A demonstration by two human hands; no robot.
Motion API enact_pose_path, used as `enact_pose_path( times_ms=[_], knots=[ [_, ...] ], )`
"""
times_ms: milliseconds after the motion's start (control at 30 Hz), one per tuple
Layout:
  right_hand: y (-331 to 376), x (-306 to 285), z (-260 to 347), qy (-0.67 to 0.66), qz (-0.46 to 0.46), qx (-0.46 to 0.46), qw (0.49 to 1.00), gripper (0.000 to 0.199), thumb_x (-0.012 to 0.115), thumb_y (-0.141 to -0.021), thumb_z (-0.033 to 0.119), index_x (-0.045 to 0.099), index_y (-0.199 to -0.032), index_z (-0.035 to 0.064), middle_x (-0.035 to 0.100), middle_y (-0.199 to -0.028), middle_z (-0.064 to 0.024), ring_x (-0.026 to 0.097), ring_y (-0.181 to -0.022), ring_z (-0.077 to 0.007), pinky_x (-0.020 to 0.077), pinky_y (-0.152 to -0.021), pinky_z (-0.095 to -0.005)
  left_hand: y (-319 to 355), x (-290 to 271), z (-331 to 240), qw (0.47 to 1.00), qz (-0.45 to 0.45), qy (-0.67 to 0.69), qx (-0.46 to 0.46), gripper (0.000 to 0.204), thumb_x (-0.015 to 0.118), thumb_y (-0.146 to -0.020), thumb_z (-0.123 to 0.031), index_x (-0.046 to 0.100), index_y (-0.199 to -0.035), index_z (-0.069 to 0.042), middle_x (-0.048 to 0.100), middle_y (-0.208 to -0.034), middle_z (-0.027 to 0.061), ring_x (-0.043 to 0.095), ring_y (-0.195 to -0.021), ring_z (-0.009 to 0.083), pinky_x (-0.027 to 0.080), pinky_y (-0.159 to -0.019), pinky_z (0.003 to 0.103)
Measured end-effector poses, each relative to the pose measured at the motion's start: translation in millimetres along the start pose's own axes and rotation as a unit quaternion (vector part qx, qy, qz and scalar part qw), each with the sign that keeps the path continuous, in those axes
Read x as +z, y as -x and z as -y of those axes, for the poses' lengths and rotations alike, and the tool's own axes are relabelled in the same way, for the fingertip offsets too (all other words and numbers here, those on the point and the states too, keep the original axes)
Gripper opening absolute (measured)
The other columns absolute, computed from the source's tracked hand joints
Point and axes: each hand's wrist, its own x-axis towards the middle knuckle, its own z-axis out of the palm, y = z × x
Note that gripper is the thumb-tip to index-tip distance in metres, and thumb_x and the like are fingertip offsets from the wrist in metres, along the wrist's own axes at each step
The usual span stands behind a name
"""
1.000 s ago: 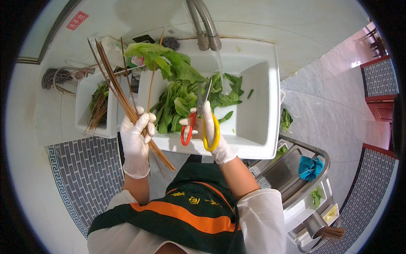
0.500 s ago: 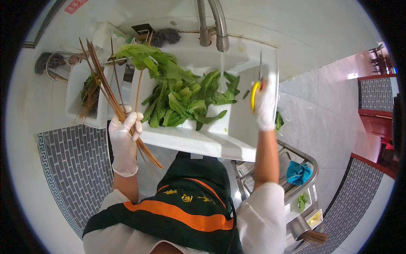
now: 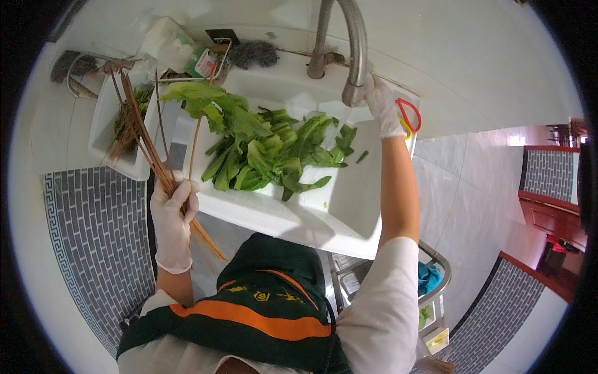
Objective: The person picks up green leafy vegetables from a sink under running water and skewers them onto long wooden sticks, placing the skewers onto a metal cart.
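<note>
My left hand (image 3: 171,221), in a white glove, is closed around a bundle of thin brown sticks (image 3: 146,140) that fan out at the top. One separate stick passes close to a lettuce leaf (image 3: 202,96) at the sink's left side. My gloved right hand (image 3: 384,109) is at the back right corner of the sink, against or just beside the faucet spout (image 3: 355,68); its fingertips are hard to make out. Scissors (image 3: 409,115) with red and yellow handles show beside that hand, their blades hidden. Green leafy lettuce (image 3: 268,146) lies in the white sink (image 3: 280,218) under running water.
Left of the sink stands a white tub (image 3: 99,134) holding greens and brown roots or twigs. A dark scouring pad (image 3: 254,55) sits on the back ledge. At the lower right is a metal rack (image 3: 439,262) with a blue cloth (image 3: 428,278) and small trays.
My right hand has moved up and back to the faucet; the scissors now show to the right of it. The left hand still holds the sticks. The whole view has shifted slightly.
</note>
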Motion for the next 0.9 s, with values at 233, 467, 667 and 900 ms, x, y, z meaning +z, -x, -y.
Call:
enact_pose_path(
  times_ms=[233,467,667,900],
  knots=[
    [-52,18,64,-0.135,0.074,-0.046,0.987,0.037,0.032,-0.087,0.030,0.051,-0.106,0.0042,0.056,-0.091,-0.0188,0.054,-0.077,-0.0257,0.0405,-0.072,-0.0326,-11,-4,-6,0.999,-0.039,0.014,-0.018,0.015,0.049,-0.080,0.000,0.046,-0.093,-0.006,0.052,-0.067,0.0065,0.039,-0.044,0.0053,0.022,-0.034,0.016],
    [-80,16,42,-0.124,0.087,-0.284,0.947,0.024,0.039,-0.084,0.015,0.054,-0.097,0.0004,0.056,-0.077,-0.0094,0.050,-0.062,-0.0161,0.0410,-0.055,-0.0253,-17,0,-7,0.996,-0.059,-0.010,-0.060,0.015,0.048,-0.079,0.001,0.046,-0.092,-0.005,0.051,-0.068,0.0069,0.039,-0.044,0.0057,0.022,-0.036,0.015],
    [-71,12,34,-0.034,0.070,-0.241,0.967,0.018,0.042,-0.083,0.012,0.053,-0.093,0.0022,0.056,-0.074,-0.0101,0.052,-0.061,-0.0176,0.0423,-0.054,-0.0273,-15,-2,-4,0.998,-0.032,0.010,-0.055,0.012,0.048,-0.079,0.001,0.047,-0.091,-0.003,0.052,-0.069,0.0077,0.042,-0.046,0.0065,0.024,-0.035,0.016],
    [1,3,15,0.240,-0.110,-0.101,0.959,0.012,0.045,-0.082,0.010,0.053,-0.089,0.0044,0.055,-0.070,-0.0109,0.053,-0.059,-0.0193,0.0438,-0.052,-0.0296,-12,-3,-7,0.998,0.040,0.016,-0.034,0.010,0.047,-0.081,0.001,0.047,-0.090,-0.002,0.055,-0.072,0.0106,0.046,-0.049,0.0071,0.027,-0.037,0.016]
  ],
)
